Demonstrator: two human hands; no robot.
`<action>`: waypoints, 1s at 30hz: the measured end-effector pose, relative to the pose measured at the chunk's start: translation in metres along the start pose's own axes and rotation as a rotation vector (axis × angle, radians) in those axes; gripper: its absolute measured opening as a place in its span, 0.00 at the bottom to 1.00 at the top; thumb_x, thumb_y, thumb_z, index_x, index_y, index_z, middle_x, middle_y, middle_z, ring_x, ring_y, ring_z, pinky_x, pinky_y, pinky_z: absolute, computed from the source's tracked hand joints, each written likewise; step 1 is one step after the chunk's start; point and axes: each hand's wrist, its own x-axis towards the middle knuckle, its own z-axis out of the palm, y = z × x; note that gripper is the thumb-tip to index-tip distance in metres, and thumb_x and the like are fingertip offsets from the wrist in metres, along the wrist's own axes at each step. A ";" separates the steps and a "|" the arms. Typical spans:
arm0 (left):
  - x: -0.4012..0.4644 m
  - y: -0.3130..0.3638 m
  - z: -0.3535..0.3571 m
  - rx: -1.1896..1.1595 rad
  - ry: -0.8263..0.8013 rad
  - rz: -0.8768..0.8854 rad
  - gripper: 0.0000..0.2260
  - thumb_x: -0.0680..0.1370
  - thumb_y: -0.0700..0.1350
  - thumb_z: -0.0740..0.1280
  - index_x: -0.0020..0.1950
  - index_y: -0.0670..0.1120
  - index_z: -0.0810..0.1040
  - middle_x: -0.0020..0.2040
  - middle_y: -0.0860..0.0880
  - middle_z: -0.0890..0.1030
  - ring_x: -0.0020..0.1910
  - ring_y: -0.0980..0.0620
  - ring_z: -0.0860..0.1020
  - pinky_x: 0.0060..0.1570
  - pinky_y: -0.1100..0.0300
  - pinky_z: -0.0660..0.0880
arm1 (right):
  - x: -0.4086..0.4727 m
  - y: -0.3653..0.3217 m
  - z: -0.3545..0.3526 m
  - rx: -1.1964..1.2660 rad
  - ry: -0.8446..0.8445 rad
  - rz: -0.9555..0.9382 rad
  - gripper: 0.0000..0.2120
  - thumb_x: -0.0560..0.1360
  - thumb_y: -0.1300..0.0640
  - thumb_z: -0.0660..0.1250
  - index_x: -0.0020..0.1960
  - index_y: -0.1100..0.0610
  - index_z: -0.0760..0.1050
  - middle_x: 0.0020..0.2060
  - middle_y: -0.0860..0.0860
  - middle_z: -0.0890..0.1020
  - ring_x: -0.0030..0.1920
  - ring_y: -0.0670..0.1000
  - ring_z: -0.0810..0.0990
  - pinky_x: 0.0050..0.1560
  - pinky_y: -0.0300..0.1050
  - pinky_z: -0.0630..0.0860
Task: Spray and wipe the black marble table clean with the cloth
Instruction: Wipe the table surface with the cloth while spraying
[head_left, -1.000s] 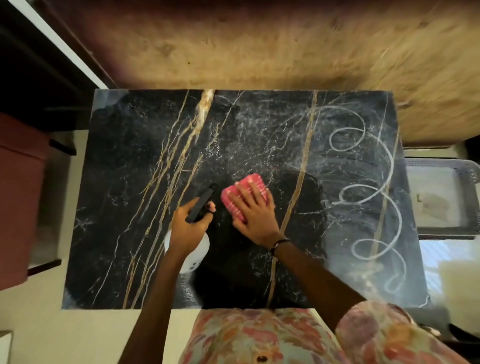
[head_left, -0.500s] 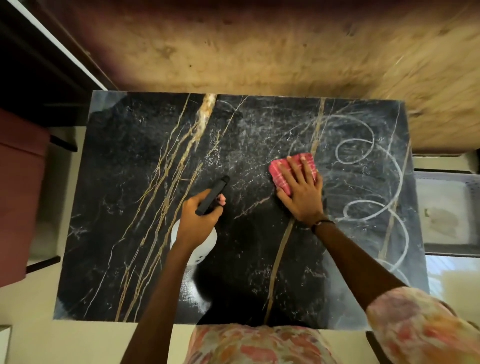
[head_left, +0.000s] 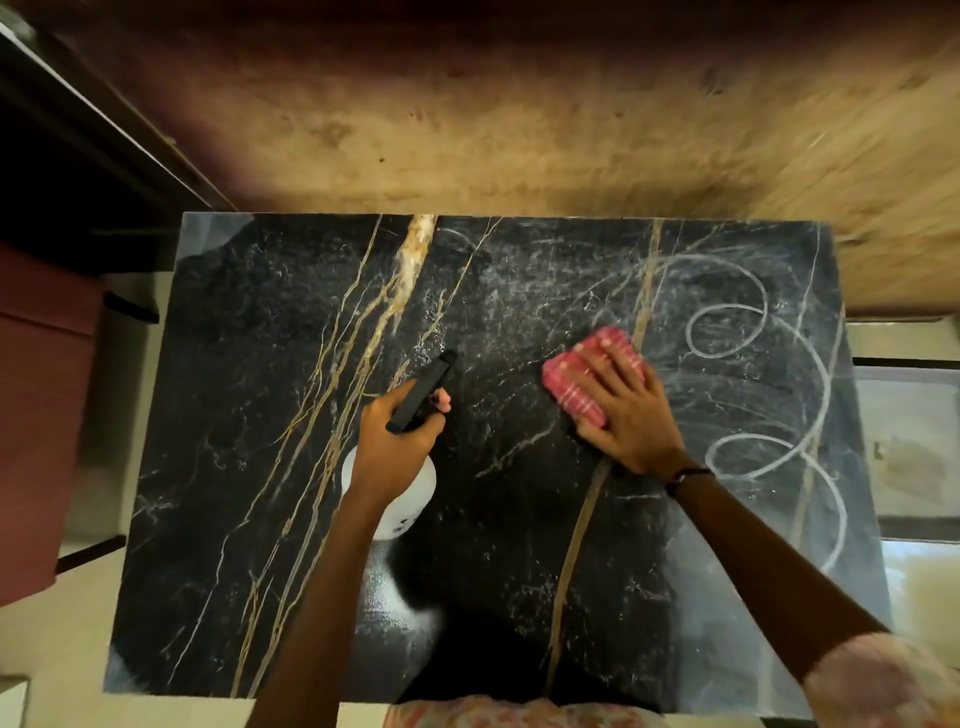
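Observation:
The black marble table (head_left: 249, 415) with gold veins fills the view. White chalky swirl marks (head_left: 753, 332) cover its right part. A folded pink cloth (head_left: 576, 387) lies on the marble right of centre, and my right hand (head_left: 628, 410) presses flat on it with the fingers spread. My left hand (head_left: 395, 447) grips a spray bottle with a black trigger head (head_left: 423, 392) and a white body (head_left: 410, 504), held over the middle of the table, nozzle pointing up and right.
A wooden wall (head_left: 519, 130) runs along the far edge of the table. A dark red cabinet (head_left: 36, 415) stands to the left. A grey tray (head_left: 914, 447) sits beyond the right edge. Pale floor shows at the lower left.
My right hand slid the cloth from the table's centre rightward and away from me, into the chalk marks. The left hand with the bottle stayed near the centre.

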 end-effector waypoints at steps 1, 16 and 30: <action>0.002 0.002 0.000 -0.006 0.000 -0.005 0.11 0.73 0.30 0.64 0.43 0.45 0.79 0.41 0.50 0.81 0.35 0.62 0.78 0.35 0.72 0.73 | 0.010 0.011 -0.005 0.012 0.002 0.087 0.33 0.74 0.35 0.52 0.76 0.46 0.52 0.76 0.51 0.58 0.76 0.56 0.52 0.69 0.68 0.57; 0.043 0.017 0.001 -0.044 0.006 0.014 0.13 0.73 0.30 0.64 0.37 0.47 0.78 0.27 0.55 0.78 0.23 0.61 0.71 0.27 0.72 0.67 | 0.079 -0.063 0.014 -0.062 -0.021 -0.346 0.32 0.75 0.34 0.52 0.76 0.43 0.55 0.76 0.50 0.60 0.76 0.56 0.53 0.74 0.62 0.48; 0.073 0.016 -0.022 -0.089 0.007 0.059 0.09 0.75 0.30 0.63 0.44 0.42 0.80 0.26 0.57 0.77 0.23 0.60 0.71 0.26 0.71 0.67 | 0.214 -0.068 -0.006 0.075 0.098 0.133 0.33 0.72 0.35 0.52 0.73 0.49 0.64 0.73 0.52 0.66 0.74 0.59 0.59 0.68 0.71 0.52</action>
